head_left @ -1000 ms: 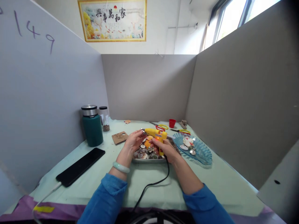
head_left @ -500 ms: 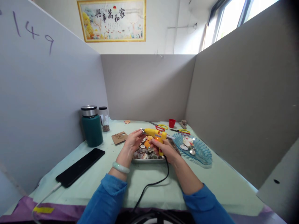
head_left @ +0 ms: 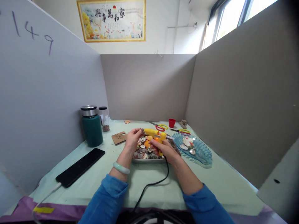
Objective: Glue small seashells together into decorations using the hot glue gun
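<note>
My right hand (head_left: pixel 163 147) is wrapped round the handle of a yellow hot glue gun (head_left: pixel 151 133), whose nozzle points left. A white glue stick (head_left: pixel 170 137) pokes from its rear end, and a black cord (head_left: pixel 150 184) runs down from the handle to the table's front edge. Right at the nozzle, the fingers of my left hand (head_left: pixel 133 139) are pinched together; what they hold is too small and covered to name. Below both hands lies a metal tray (head_left: pixel 148 161) full of shells (head_left: pixel 143 153), partly hidden by the hands and the gun.
To the right sits a blue glass dish (head_left: pixel 203 154) with a few shells. Behind are scissors (head_left: pixel 160 127), a second pair (head_left: pixel 183 131) and a red cup (head_left: pixel 172 123). A brown card (head_left: pixel 118 138), green flask (head_left: pixel 92 129), clear jar (head_left: pixel 104 119) and phone (head_left: pixel 80 167) are left.
My left fingertips have shifted slightly at the nozzle, and the small pale thing there is now less visible. The glue gun and my right hand have hardly moved.
</note>
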`<state>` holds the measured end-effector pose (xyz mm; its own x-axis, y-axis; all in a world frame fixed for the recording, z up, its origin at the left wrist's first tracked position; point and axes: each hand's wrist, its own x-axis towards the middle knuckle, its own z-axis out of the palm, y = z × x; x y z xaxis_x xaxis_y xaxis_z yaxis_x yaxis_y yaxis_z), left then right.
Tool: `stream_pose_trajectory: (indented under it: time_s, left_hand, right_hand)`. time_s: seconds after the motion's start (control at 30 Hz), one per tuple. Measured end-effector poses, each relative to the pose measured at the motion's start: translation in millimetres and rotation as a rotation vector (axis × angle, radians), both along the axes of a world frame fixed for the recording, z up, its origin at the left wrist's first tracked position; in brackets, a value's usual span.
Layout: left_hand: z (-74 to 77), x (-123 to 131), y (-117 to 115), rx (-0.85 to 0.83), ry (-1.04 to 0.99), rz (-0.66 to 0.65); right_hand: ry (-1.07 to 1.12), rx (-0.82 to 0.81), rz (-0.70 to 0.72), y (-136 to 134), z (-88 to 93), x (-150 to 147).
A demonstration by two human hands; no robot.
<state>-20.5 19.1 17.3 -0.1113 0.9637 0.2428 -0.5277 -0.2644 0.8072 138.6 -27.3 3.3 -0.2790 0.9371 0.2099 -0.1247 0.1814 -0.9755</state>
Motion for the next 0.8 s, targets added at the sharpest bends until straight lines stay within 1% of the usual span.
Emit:
stream_pose_trajectory:
  time_s: [0.1,0.17,0.3,0.43,0.53,0.63,0.8]
  left_hand:
    - [0.1,-0.5,0.6,-0.001,-0.024,0.002]
    - [1.0,-1.2,-0.1,-0.011,-0.060,-0.033]
    - [0.3,-0.6,-3.2,-0.055,-0.065,-0.169]
    - [-5.3,4.9,-6.4,-0.096,0.039,-0.326]
    - [-8.6,9.3,-8.6,-0.086,0.075,-0.396]
    - [-8.8,11.1,-10.4,-0.078,0.082,-0.417]
    - [-6.4,10.5,-12.6,-0.076,0.086,-0.413]
  right_hand:
    - [0.000,0.001,-0.004,0.4,-0.5,-0.2]
    - [0.011,0.026,-0.017,1.5,-1.4,-0.5]
    - [0.060,0.125,-0.130,6.1,-4.1,-1.2]
    - [0.043,0.139,-0.253,10.8,-7.0,-1.7]
    - [0.012,0.151,-0.314,12.6,-8.6,-2.1]
    - [0.025,0.163,-0.349,14.0,-10.6,-1.7]
    - [0.025,0.179,-0.388,18.6,-16.0,0.3]
